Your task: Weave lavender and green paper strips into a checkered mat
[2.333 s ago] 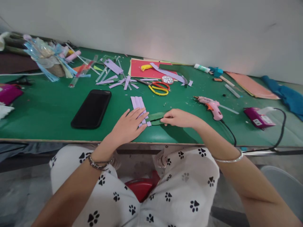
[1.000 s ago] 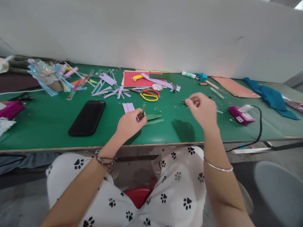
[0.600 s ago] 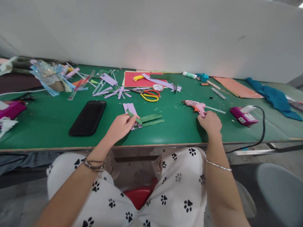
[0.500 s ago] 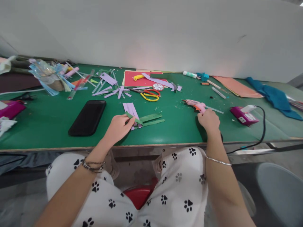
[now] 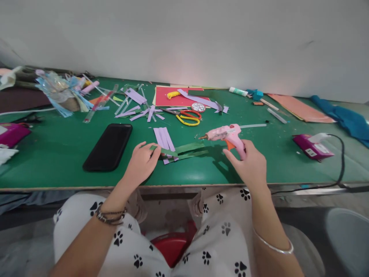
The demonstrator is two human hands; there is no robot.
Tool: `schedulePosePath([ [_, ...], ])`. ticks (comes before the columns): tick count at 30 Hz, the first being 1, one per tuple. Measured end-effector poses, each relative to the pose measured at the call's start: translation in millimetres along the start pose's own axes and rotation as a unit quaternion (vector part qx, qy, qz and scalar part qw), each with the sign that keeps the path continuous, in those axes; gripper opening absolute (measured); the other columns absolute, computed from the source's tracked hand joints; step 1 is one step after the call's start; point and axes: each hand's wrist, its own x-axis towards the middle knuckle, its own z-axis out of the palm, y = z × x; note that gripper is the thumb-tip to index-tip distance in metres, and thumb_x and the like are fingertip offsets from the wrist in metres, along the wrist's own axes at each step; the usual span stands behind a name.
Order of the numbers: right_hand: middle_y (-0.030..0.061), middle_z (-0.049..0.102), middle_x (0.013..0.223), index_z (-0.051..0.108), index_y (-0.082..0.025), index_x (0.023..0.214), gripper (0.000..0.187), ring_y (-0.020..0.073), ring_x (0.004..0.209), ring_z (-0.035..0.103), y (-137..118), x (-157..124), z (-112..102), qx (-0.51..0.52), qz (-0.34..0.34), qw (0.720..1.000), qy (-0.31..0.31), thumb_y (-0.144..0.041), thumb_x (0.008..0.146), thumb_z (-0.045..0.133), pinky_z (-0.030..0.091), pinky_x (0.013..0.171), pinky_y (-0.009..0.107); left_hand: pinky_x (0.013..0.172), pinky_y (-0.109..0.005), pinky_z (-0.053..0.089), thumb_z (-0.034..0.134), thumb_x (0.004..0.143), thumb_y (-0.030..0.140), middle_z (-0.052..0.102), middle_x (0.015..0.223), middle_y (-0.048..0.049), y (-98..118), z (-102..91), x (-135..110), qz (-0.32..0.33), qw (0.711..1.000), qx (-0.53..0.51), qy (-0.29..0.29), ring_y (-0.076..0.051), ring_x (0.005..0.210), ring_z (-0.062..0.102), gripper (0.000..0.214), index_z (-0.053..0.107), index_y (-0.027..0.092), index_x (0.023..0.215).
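The left hand is pinching a narrow green strip near its left end, between thumb and fingertips; the remaining fingers are curling, their exact spacing unclear. The strip is crossing the lower part of the lilac strips, which are lying side by side on the green table. Two further green lengths are extending to the right of them.

The right hand is gripping the pink glue gun by its handle — thumb on one side, fingers closing round the other. The gun is hanging above the tabletop, casting a shadow, its nozzle pointing left towards the strips; a clear glue stick is protruding from its rear.

A black phone is lying left of the work — scissors are resting beyond it.
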Motion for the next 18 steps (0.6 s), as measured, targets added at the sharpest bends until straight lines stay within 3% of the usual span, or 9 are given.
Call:
schedulePosePath([
  [9, 0.0089, 0.064, 0.088, 0.056, -0.020, 0.102, 0.045, 0.0184, 0.067, 0.056, -9, -14, 12, -0.050, -0.090, 0.994, -0.040, -0.057, 0.079, 0.044, 0.033, 0.050, 0.026, 0.106, -0.040, 0.025, 0.016, 0.086, 0.034, 0.067, 0.083, -0.0031, -4, 0.5, -4, 0.002, 1.000, -0.027, -0.005, -0.018, 0.093, 0.059, 0.051, 0.064, 0.020, 0.078],
  [18, 0.0097, 0.064, 0.088, 0.057, -0.019, 0.104, 0.044, 0.0189, 0.069, 0.057, -18, -15, 17, -0.077, -0.120, 0.986, -0.086, -0.054, 0.082, 0.042, 0.028, 0.046, 0.025, 0.106, -0.039, 0.027, 0.016, 0.083, 0.033, 0.069, 0.088, -0.0036, -6, -0.7, 0, -0.028, 0.999, -0.039, -0.013, -0.021, 0.093, 0.058, 0.053, 0.068, 0.020, 0.082],
])
